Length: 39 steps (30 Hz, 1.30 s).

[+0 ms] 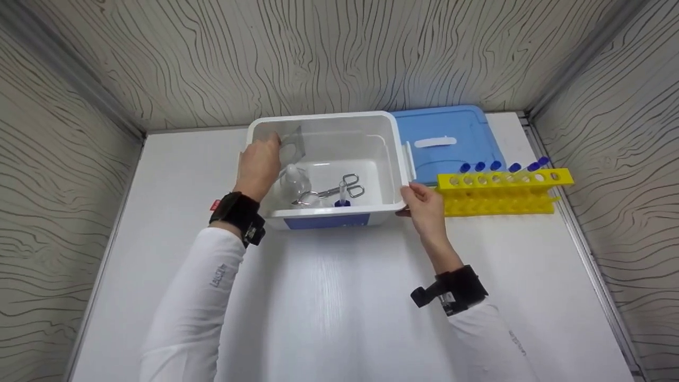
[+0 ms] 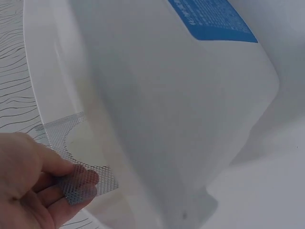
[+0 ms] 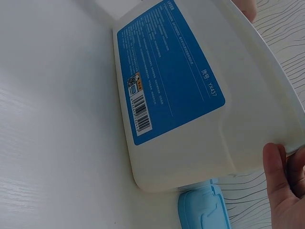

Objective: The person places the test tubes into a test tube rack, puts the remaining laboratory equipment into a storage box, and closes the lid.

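Observation:
My left hand [image 1: 260,164] reaches over the left side of a white plastic bin [image 1: 323,115]. It pinches a square wire gauze [image 2: 88,143] with a pale round centre, held upright inside the bin near the left wall. At the front right corner, my right hand [image 1: 427,209] grips the bin's rim between thumb and fingers. On the bin floor lie metal crucible tongs [image 1: 331,192]. A clear tube with a blue cap [image 1: 342,202] stands cap-down near the front wall. Rounded clear glassware [image 1: 293,183] sits at the left, partly hidden by the left hand.
A blue lid [image 1: 451,124] lies to the bin's right, against the back wall. In front of it stands a yellow rack [image 1: 504,209] holding several blue-capped test tubes. A blue printed label [image 3: 167,76] covers part of the bin's front. A small red item [image 1: 215,205] shows beside the left wrist.

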Tool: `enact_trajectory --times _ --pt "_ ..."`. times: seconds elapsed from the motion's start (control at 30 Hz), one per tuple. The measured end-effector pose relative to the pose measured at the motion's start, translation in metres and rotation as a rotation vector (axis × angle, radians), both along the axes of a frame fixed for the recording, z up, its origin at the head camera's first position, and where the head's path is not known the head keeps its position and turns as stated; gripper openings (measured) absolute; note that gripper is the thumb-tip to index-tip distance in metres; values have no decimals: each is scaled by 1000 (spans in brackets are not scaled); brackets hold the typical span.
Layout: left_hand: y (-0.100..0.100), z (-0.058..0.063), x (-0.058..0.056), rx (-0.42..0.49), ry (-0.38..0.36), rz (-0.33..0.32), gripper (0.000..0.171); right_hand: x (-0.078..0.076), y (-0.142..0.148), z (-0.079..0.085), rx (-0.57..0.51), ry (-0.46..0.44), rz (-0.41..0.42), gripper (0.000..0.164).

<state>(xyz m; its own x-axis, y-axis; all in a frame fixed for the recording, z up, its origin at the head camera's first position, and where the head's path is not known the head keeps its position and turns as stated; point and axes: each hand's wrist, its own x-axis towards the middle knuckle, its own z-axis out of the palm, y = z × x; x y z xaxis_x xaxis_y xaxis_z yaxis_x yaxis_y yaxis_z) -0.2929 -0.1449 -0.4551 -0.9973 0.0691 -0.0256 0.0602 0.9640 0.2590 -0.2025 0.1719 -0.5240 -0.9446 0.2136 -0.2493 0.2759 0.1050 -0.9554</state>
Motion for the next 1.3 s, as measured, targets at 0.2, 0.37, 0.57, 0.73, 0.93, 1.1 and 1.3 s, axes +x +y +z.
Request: enact_trajectory --times 0.2,0.37,0.57,0.73,0.93,1.1,1.3 --pt "3 -6 -5 -17 -15 17 23 0 -1 -1 -16 0 -8 41" --pt "0 -9 -9 -47 -32 28 19 0 -2 -1 -7 25 -20 38" --pt "-1 -14 -9 -35 -96 32 28 1 -2 -2 -11 36 -18 37" --pt "1 -16 -6 -100 -184 -53 28 0 -3 -2 -20 36 -27 37" --pt "0 -18 -1 -150 -212 -154 25 0 -3 -2 -8 45 -24 37" --pt "-2 -16 1 -16 -261 -52 24 1 -3 0 2 31 -20 38" --pt "-4 -6 9 91 -164 20 26 1 -2 -2 0 10 -16 41"
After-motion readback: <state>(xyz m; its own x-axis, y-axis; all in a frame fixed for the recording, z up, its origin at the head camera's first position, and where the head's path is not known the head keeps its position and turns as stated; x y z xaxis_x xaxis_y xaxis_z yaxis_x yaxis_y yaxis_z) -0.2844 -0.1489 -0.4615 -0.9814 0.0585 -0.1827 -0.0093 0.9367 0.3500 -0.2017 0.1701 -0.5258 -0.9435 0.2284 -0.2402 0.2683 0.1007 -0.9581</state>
